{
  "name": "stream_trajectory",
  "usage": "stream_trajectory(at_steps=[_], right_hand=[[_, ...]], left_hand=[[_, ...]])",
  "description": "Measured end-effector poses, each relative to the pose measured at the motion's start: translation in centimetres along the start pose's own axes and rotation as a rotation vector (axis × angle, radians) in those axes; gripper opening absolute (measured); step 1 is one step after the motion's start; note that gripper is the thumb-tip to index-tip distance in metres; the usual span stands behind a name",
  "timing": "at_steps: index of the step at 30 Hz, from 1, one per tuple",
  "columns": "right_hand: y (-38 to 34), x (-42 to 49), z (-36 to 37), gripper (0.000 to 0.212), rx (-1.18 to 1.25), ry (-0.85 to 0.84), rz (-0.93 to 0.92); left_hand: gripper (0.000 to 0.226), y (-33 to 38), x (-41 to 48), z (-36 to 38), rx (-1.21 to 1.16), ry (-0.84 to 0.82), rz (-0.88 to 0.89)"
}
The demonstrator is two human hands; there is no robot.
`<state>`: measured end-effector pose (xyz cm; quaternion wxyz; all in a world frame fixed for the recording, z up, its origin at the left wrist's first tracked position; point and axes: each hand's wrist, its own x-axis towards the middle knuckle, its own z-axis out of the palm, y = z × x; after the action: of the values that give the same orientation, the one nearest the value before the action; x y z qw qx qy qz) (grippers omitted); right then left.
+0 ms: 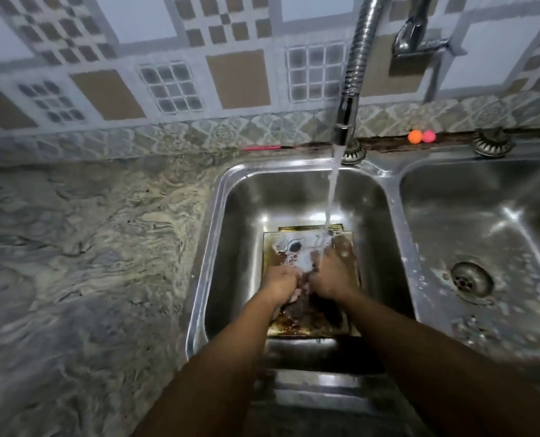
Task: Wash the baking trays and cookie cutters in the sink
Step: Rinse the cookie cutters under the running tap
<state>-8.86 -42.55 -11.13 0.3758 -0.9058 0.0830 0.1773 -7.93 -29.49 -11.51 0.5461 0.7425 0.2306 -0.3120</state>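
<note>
Two bare arms reach in from the bottom, down into the left bowl of the sink (218, 247). The left hand (278, 283) and the right hand (327, 277) press close together on a dirty baking tray (297, 323) that lies flat on the sink floor. The fingers curl down as if rubbing the tray. I cannot tell if either hand holds a sponge or a small cutter, because foam and water hide the fingertips.

The tray sits right under the tap (346, 121), likely so the running water (332, 190) lands on the far end and washes the brown bits away. A second gold edge peeks out behind it, maybe another tray.

No cookie cutters show clearly. The right bowl (483, 216) holds only a drain (472, 280). At the back sit two small balls (421, 136), orange and pink. The tap's top is cut off.
</note>
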Motion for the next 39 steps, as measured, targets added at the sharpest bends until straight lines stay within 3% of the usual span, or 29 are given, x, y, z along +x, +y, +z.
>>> stream_trajectory(at_steps=[3, 10, 13, 18, 20, 24, 26, 32, 35, 39], right_hand=[[0.5, 0.9, 1.0, 0.050, -0.026, 0.031, 0.081], [0.9, 1.3, 2.1, 0.030, -0.174, 0.116, 0.139], [1.5, 0.5, 2.8, 0.060, -0.285, 0.083, 0.198], [1.7, -0.1, 3.0, 0.024, -0.343, 0.101, 0.186], [1.1, -0.4, 2.5, 0.019, -0.296, 0.146, 0.127], [-1.0, -1.4, 1.1, 0.035, -0.059, 0.219, 0.040], [-1.8, -2.2, 0.4, 0.027, 0.001, 0.227, -0.004], [-2.5, -5.5, -1.7, 0.020, 0.168, 0.268, -0.131], [-2.9, -7.1, -3.1, 0.023, 0.359, 0.187, -0.155], [-2.6, -7.5, -4.8, 0.021, 0.464, 0.206, -0.091]], left_hand=[[0.022, -0.8, 1.7, -1.0, 0.048, -0.002, -0.006], [0.016, -1.0, 2.5, -1.8, 0.070, -0.065, 0.014], [0.016, -1.1, 2.2, -1.8, 0.054, -0.106, 0.004], [0.018, -0.9, 1.3, -1.5, -0.001, -0.160, -0.064], [0.021, -0.5, 0.5, -1.3, -0.074, -0.213, -0.114], [0.032, 0.1, -1.0, -1.5, -0.309, -0.290, -0.163], [0.031, 0.5, -1.5, -1.7, -0.399, -0.316, -0.138], [0.032, 1.7, -3.8, -2.2, -0.368, -0.354, 0.003], [0.029, 1.9, -4.6, -2.3, -0.412, -0.359, 0.053], [0.025, 2.7, -6.1, -2.4, -0.435, -0.300, 0.119]])
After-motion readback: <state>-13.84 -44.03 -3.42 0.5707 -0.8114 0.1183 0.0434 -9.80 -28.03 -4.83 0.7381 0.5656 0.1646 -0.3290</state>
